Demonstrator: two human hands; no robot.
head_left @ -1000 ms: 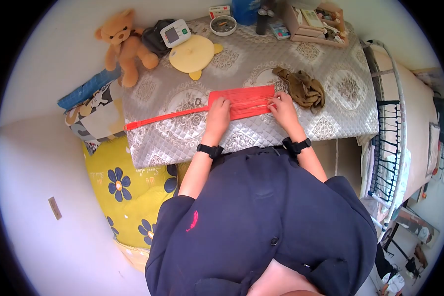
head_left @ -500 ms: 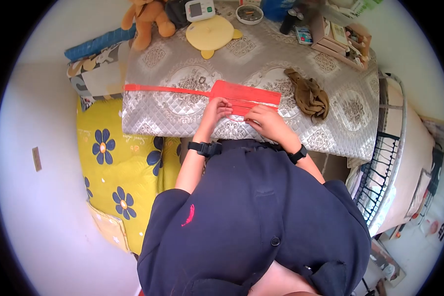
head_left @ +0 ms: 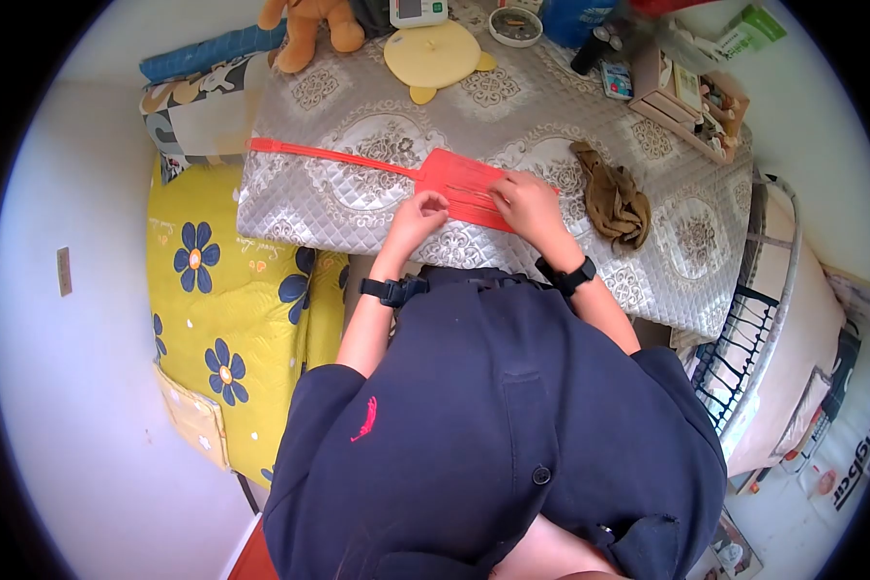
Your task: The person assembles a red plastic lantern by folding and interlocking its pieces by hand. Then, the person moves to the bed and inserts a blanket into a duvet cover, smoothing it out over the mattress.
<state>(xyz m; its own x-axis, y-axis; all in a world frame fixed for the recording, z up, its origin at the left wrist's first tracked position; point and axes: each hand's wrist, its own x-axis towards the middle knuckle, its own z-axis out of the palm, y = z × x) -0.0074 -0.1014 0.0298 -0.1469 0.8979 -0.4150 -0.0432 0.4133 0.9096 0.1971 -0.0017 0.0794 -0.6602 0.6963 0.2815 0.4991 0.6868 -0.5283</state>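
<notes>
A flat red pouch-like piece (head_left: 454, 169) lies on the patterned tablecloth, with a long narrow red strap (head_left: 343, 158) running off to the left. Pale lines cross its body, which looks like a zipper or folds. My left hand (head_left: 418, 222) is at its lower left edge, thumb and fingers curled together against it. Over its right part, my right hand (head_left: 527, 205) has its fingers bent down in a pinch that covers that end. Exactly what the fingertips grip is hidden. To the right of the pouch is a crumpled brown cloth (head_left: 614, 201).
Across the back of the tablecloth (head_left: 300, 208) are a teddy bear (head_left: 319, 29), a yellow animal-shaped mat (head_left: 430, 58), a white bowl (head_left: 514, 27) and a pinkish organizer box (head_left: 662, 82). A yellow flowered bed cover (head_left: 246, 290) is on the left.
My right hand has moved up from the lower edge onto the pouch's right part. My left hand has curled its fingers more. The view has shifted slightly.
</notes>
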